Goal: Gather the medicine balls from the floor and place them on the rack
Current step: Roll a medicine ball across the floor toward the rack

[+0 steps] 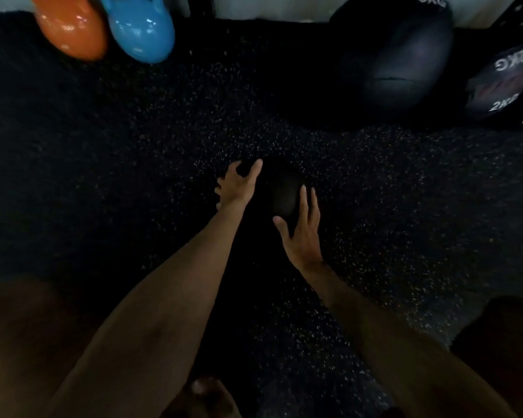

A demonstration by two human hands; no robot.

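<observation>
A small black medicine ball (277, 191) lies on the dark speckled floor in the middle of the view. My left hand (239, 184) lies against its left side, fingers curved over the top edge. On the ball's right side my right hand (304, 227) rests with straight, spread fingers. A large black medicine ball (396, 52) sits at the upper right. Beside it, at the right edge, is a smaller ball marked 2KG (503, 82). A black perforated rack upright (518, 13) shows at the top right corner.
An orange kettlebell (73, 28) and a blue kettlebell (141, 31) stand at the upper left by the wall. Dark rubber floor (133, 146) stretches all around. My knees fill the lower left and lower right corners.
</observation>
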